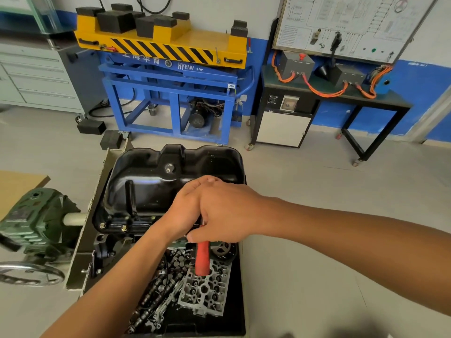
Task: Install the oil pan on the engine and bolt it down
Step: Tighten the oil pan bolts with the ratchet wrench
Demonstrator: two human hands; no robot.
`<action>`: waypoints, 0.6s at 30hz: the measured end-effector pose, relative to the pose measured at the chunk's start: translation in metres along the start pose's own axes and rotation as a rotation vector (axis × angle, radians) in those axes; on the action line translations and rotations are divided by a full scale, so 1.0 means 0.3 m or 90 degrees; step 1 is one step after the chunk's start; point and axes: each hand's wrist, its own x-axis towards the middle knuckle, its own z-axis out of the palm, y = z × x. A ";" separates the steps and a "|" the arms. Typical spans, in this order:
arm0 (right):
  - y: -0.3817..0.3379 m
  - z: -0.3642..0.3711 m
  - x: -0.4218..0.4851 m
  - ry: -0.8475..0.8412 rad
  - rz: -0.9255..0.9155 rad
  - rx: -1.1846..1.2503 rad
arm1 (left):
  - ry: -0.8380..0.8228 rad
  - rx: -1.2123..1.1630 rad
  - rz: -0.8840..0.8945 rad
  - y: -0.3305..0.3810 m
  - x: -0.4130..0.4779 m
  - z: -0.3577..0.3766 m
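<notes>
Right grip [225, 211] lies on top of the left grip [184, 207] at the pan's [151, 186] near right edge, the two overlapping. Right grip is closed over the upper end of a red-handled tool [202, 261], thumb against the handle; the handle hangs down out of the fist, toward the onlooker's side. Tool head is covered and its type cannot be told. Left grip sits under the right with its fingers mostly hidden: apart or clamped cannot be told. Left forearm enters from the lower left, right forearm from the right. Pan, black and glossy, sits sump-up on the engine [107, 242], flange down on the block. Two bolts [102, 225] show in the near left flange; the rest of the flange is too dark or covered to check. A plug [169, 167] sits in the far wall of the sump. Engine is carried in a beige stand [97, 189] joined at left to a green gearbox [31, 228] with a handwheel [26, 274]. Below the grips a black tray [238, 311] holds a cylinder head [205, 293], camshafts [156, 296] and a sprocket [223, 250]. Against the far wall stand a blue lift [170, 93] with a yellow top and a wiring board [341, 25].
</notes>
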 end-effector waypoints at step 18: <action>0.154 -0.084 0.009 0.133 0.032 -0.390 | -0.128 -0.037 0.003 -0.038 0.007 -0.050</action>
